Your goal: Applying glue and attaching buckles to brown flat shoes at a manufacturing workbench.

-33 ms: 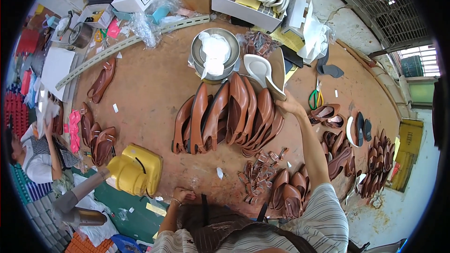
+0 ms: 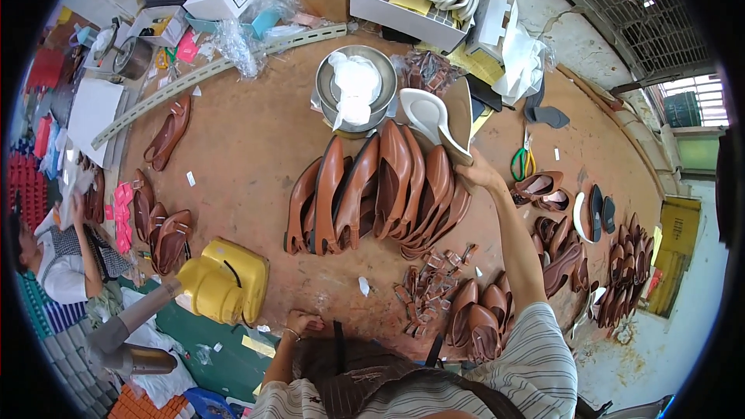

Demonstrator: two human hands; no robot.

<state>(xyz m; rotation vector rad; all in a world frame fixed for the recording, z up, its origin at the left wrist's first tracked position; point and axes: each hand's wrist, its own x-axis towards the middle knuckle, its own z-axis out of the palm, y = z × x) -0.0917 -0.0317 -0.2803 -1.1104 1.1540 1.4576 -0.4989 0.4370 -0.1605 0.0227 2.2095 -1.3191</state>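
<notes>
The right hand (image 2: 479,174) pinches a white sole (image 2: 429,118) just beside the steel bowl (image 2: 326,85); light, bendy (best gripped edgewise). The left hand (image 2: 301,321) rests closed, empty.

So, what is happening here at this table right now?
A person at a brown worktable reaches out with the right hand, which holds a white shoe sole above a fanned row of brown shoe soles. The left hand rests at the near table edge, beside a yellow machine. A metal bowl with white material stands behind the row. Another person sits at the left.
</notes>
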